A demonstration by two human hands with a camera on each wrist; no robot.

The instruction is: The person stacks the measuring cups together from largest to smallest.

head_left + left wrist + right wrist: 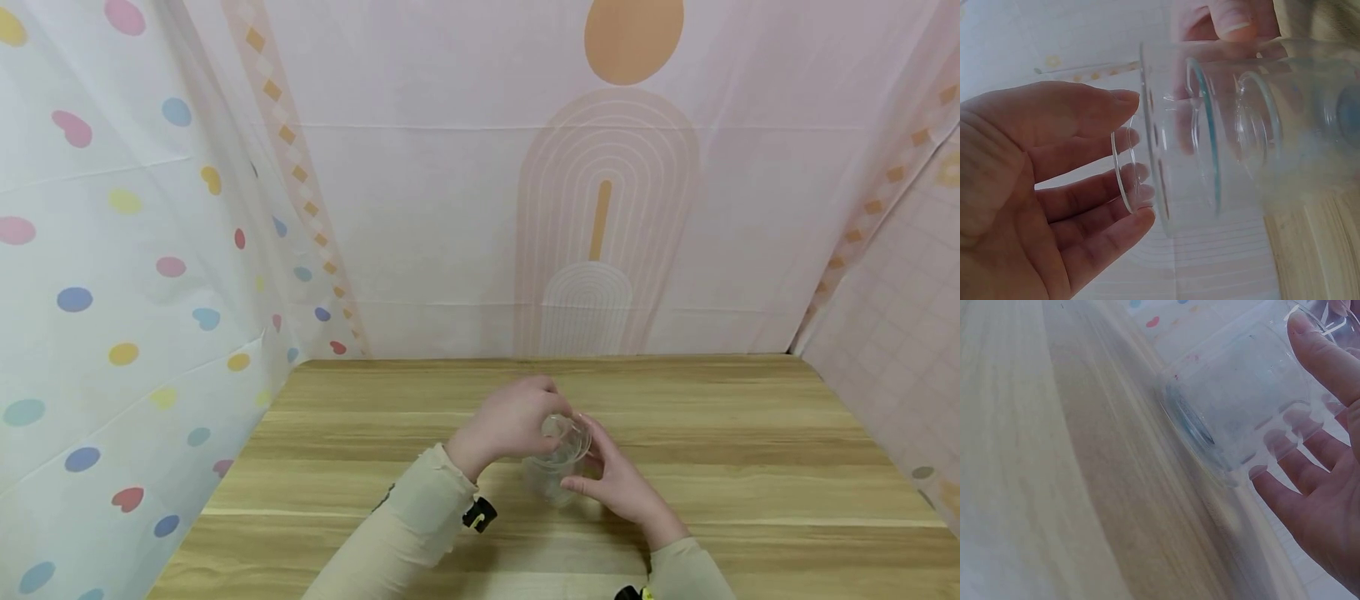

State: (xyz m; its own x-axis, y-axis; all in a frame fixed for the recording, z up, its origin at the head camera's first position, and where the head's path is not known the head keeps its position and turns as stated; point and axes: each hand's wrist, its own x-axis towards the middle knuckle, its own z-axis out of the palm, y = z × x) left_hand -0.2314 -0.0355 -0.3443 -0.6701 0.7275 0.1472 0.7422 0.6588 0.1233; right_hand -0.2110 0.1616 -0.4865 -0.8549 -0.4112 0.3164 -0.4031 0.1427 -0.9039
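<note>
A clear cylindrical jar (1235, 394) stands on the table, its mouth tilted toward my left hand in the wrist views. My right hand (615, 483) grips the jar's side, thumb on the near side and fingers round the far side. At the mouth, my left hand (517, 421) pinches a small clear round-rimmed piece (1121, 172) between thumb and fingers. Its far part overlaps the jar's rim (1157, 150) in the left wrist view. Through the jar wall show more clear rings, one a teal-edged ring (1210, 137).
The wooden table (360, 408) spreads round both hands. A pale patterned curtain (420, 217) hangs behind it, with a dotted curtain (97, 350) on the left and another pale cloth (900, 333) on the right. A black wrist strap piece (480, 514) sticks out by the left sleeve.
</note>
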